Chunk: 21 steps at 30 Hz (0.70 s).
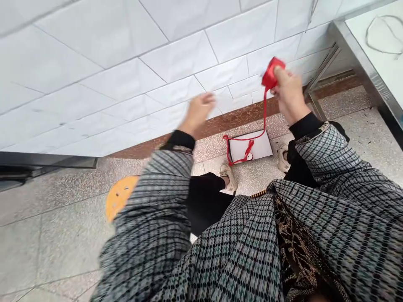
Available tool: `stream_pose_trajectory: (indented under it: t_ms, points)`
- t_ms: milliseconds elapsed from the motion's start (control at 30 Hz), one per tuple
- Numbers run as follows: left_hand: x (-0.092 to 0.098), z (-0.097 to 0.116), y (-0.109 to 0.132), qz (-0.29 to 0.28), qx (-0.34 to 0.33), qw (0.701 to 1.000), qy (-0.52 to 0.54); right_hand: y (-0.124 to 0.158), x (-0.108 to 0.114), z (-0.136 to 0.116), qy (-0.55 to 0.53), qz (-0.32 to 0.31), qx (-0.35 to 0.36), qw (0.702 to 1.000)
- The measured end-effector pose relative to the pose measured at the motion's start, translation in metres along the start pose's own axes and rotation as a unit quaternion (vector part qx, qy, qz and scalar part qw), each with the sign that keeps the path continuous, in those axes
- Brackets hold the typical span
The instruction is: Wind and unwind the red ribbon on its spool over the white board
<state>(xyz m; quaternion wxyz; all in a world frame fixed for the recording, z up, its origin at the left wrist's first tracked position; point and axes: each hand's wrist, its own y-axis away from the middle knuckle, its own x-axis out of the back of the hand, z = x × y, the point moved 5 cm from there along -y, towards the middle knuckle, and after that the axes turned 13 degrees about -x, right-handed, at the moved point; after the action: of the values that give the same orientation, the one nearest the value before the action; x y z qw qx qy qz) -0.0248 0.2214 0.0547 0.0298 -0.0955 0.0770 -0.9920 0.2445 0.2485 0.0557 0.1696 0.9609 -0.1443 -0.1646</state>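
My right hand [288, 90] is raised before the tiled wall, its fingers closed on a small red pouch-like item [273, 74], slightly blurred. From it a red cord [265, 111] hangs down to a shallow white box [260, 147] on the floor between my feet. The cord runs across the box and along its left side, with a red loop and a small round white piece [249, 156] on top. My left hand [198, 110] is lifted to the left, apart from the cord, its fingers curled and smeared by motion; whether it holds anything cannot be made out.
A metal-framed table [365, 54] with a thin pale cord loop [382, 35] on it stands at the right. An orange round stool seat [121, 197] is left of my arm. A dark metal frame [63, 161] juts in at the far left.
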Motion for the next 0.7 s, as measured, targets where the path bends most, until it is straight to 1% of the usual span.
stream_pose_trajectory:
  t_ms: [33,67,100,133,167,200,233,300,367,500,600,667,700]
  points:
    - [-0.027,-0.008,-0.002,-0.034,0.014,0.999,0.005,0.004,-0.009,0.008,0.022,-0.016,0.004,1.000]
    - [-0.054,-0.016,0.000,-0.069,0.017,0.997,0.034,0.007,-0.016,0.015,0.040,-0.036,0.012,0.998]
    - [-0.080,-0.021,0.003,-0.092,0.005,0.992,0.085,0.007,-0.021,0.021,0.052,-0.050,0.020,0.997]
    - [-0.101,-0.025,0.009,-0.098,-0.004,0.986,0.133,0.007,-0.023,0.025,0.063,-0.057,0.027,0.996]
    - [-0.118,-0.028,0.014,-0.088,-0.013,0.980,0.178,0.005,-0.024,0.028,0.078,-0.059,0.034,0.995]
    - [-0.129,-0.030,0.020,-0.065,-0.019,0.975,0.212,0.004,-0.024,0.029,0.092,-0.058,0.046,0.993]
    - [-0.135,-0.032,0.025,-0.035,-0.026,0.973,0.228,0.002,-0.022,0.029,0.107,-0.053,0.061,0.991]
    - [-0.138,-0.032,0.030,0.023,-0.041,0.973,0.228,0.000,-0.019,0.026,0.138,-0.039,0.096,0.985]
    - [-0.136,-0.030,0.031,0.060,-0.054,0.976,0.201,0.001,-0.018,0.024,0.168,-0.026,0.127,0.977]
    - [-0.131,-0.027,0.028,0.091,-0.070,0.985,0.125,0.002,-0.017,0.024,0.215,-0.012,0.166,0.963]
    - [-0.126,-0.023,0.027,0.120,-0.087,0.986,0.080,0.000,-0.017,0.026,0.235,-0.007,0.169,0.957]
    - [-0.124,-0.019,0.027,0.124,-0.078,0.985,0.094,-0.003,-0.016,0.028,0.241,-0.002,0.161,0.957]
    - [-0.125,-0.017,0.027,0.115,-0.064,0.984,0.122,-0.005,-0.015,0.030,0.238,0.001,0.155,0.959]
